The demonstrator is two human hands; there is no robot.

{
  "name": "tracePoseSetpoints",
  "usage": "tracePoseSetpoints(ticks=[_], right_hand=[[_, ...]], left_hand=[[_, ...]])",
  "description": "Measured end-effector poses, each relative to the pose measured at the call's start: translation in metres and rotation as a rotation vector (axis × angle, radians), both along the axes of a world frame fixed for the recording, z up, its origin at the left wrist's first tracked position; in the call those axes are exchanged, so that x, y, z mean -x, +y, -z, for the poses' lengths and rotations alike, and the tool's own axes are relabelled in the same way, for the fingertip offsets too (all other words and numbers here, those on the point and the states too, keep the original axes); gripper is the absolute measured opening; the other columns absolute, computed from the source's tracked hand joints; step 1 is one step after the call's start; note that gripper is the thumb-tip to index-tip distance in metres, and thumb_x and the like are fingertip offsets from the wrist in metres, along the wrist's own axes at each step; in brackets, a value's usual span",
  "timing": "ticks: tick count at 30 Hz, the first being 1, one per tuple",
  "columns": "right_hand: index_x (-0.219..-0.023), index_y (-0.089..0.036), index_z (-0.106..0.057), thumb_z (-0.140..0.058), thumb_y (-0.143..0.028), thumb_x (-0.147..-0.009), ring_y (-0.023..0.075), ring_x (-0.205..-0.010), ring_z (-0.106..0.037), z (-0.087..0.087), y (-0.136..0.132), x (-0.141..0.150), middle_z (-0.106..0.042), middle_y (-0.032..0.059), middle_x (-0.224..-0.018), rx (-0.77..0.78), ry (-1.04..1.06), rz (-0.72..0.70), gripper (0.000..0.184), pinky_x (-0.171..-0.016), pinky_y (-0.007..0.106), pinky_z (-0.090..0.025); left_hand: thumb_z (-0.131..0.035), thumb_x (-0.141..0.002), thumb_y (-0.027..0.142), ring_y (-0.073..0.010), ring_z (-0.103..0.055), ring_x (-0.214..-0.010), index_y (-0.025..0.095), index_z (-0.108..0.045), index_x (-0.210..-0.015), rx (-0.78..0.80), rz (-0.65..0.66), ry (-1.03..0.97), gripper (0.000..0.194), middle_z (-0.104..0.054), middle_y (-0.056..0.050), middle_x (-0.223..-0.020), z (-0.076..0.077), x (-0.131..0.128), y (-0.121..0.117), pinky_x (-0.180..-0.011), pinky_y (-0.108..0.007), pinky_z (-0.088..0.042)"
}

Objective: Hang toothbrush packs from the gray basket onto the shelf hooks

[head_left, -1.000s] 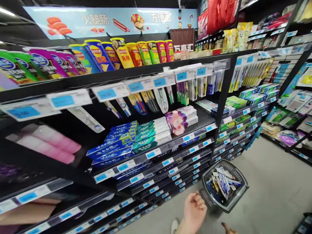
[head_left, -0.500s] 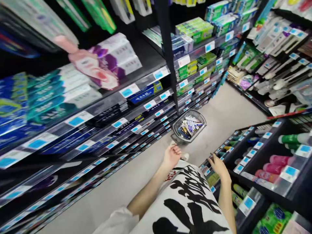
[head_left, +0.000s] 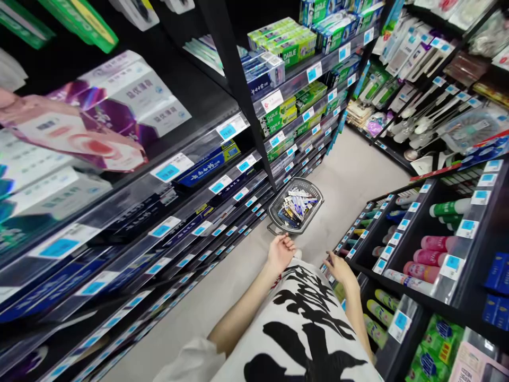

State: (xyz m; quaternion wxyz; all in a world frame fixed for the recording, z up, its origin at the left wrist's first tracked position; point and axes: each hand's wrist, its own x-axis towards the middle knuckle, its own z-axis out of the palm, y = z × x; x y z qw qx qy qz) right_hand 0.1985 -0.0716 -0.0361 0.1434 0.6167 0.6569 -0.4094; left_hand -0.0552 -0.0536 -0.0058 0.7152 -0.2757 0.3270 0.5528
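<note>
My left hand (head_left: 281, 251) hangs in front of my body with its fingers curled in, and nothing shows in it. To its right, my right hand (head_left: 341, 269) is held low with thumb and fingers apart, holding nothing. Just beyond my left hand, a dark mesh shopping basket (head_left: 317, 211) stands on the floor. A jumble of long, thin packages (head_left: 298, 205), white, purple, blue and yellow, lies inside it. Neither hand appears to touch the basket or the shelves.
Toothpaste boxes (head_left: 296, 52) fill the shelves on the left, where a pink package (head_left: 85, 135) hangs over the edge. Several coloured bottles (head_left: 423, 265) lie in the right-hand shelves. Packaged utensils (head_left: 421, 116) hang at the far end of the aisle floor (head_left: 350, 170).
The view has shifted, and the left shelves and the basket have slid leftward in the picture. My right hand has come a little closer to my left hand.
</note>
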Motion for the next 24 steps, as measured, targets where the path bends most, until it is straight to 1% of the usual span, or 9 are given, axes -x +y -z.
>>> tracePoseSetpoints(ticks=[3, 6, 10, 13, 16, 19, 22, 24], right_hand=[[-0.148, -0.007, -0.047, -0.044, -0.033, -0.106, 0.0273, -0.124, -0.066, -0.005, 0.023, 0.023, -0.07, 0.0214, -0.131, 0.022, -0.024, -0.068, 0.049, -0.1, 0.032, -0.046], [-0.146, -0.006, -0.05, -0.047, -0.031, -0.105, 0.0286, -0.123, -0.067, -0.008, 0.053, 0.054, -0.07, 0.0226, -0.13, 0.029, -0.038, -0.123, 0.048, -0.098, 0.032, -0.047], [-0.145, -0.009, -0.052, -0.049, -0.034, -0.105, 0.0294, -0.121, -0.067, -0.004, 0.096, 0.102, -0.07, 0.0223, -0.13, 0.025, -0.047, -0.157, 0.047, -0.096, 0.032, -0.047], [-0.147, -0.012, -0.048, -0.045, -0.037, -0.106, 0.0297, -0.122, -0.067, 0.002, 0.119, 0.135, -0.069, 0.0211, -0.131, 0.008, -0.04, -0.177, 0.048, -0.096, 0.033, -0.047], [-0.148, -0.017, -0.046, -0.042, -0.039, -0.107, 0.0284, -0.121, -0.067, 0.01, 0.127, 0.162, -0.07, 0.0182, -0.131, 0.002, -0.015, -0.2, 0.046, -0.096, 0.032, -0.047], [-0.141, -0.017, -0.053, -0.049, -0.038, -0.104, 0.0302, -0.117, -0.068, 0.02, 0.123, 0.18, -0.072, 0.0178, -0.126, 0.033, 0.008, -0.225, 0.042, -0.093, 0.033, -0.048], [-0.135, -0.015, -0.059, -0.053, -0.036, -0.102, 0.0349, -0.114, -0.069, 0.031, 0.117, 0.188, -0.073, 0.0212, -0.122, 0.069, -0.001, -0.214, 0.04, -0.09, 0.038, -0.05], [-0.135, -0.014, -0.058, -0.053, -0.036, -0.102, 0.0361, -0.113, -0.069, 0.038, 0.113, 0.187, -0.073, 0.0222, -0.122, 0.084, -0.01, -0.18, 0.041, -0.09, 0.039, -0.051]], left_hand=[[-0.055, -0.087, 0.008, -0.0074, -0.038, -0.05, 0.015, -0.053, -0.084, 0.016, -0.007, -0.011, 0.008, -0.038, 0.007, -0.061, 0.004, 0.021, 0.013, -0.049, -0.022, -0.033], [-0.053, -0.088, 0.007, -0.0074, -0.04, -0.05, 0.015, -0.054, -0.085, 0.019, -0.062, -0.003, 0.009, -0.039, 0.006, -0.061, 0.012, 0.053, 0.026, -0.05, -0.022, -0.035], [-0.051, -0.089, 0.007, -0.007, -0.042, -0.05, 0.015, -0.053, -0.085, 0.057, -0.136, 0.071, 0.01, -0.04, 0.007, -0.059, 0.031, 0.108, 0.047, -0.052, -0.021, -0.036], [-0.051, -0.088, 0.006, -0.0069, -0.042, -0.049, 0.016, -0.052, -0.085, 0.116, -0.145, 0.138, 0.011, -0.041, 0.007, -0.058, 0.047, 0.15, 0.066, -0.051, -0.02, -0.035], [-0.049, -0.087, 0.006, -0.0069, -0.043, -0.049, 0.016, -0.053, -0.088, 0.086, -0.187, 0.124, 0.011, -0.043, 0.007, -0.059, 0.057, 0.185, 0.084, -0.052, -0.02, -0.036], [-0.049, -0.088, 0.007, -0.0077, -0.047, -0.053, 0.016, -0.055, -0.091, -0.015, -0.234, 0.085, 0.011, -0.048, 0.006, -0.062, 0.062, 0.207, 0.097, -0.056, -0.021, -0.039], [-0.049, -0.087, 0.008, -0.0076, -0.048, -0.054, 0.016, -0.055, -0.091, -0.035, -0.214, 0.108, 0.011, -0.048, 0.006, -0.062, 0.073, 0.213, 0.107, -0.057, -0.021, -0.04], [-0.05, -0.085, 0.008, -0.007, -0.046, -0.053, 0.017, -0.054, -0.09, -0.024, -0.133, 0.176, 0.011, -0.046, 0.007, -0.062, 0.086, 0.209, 0.112, -0.057, -0.02, -0.039]])
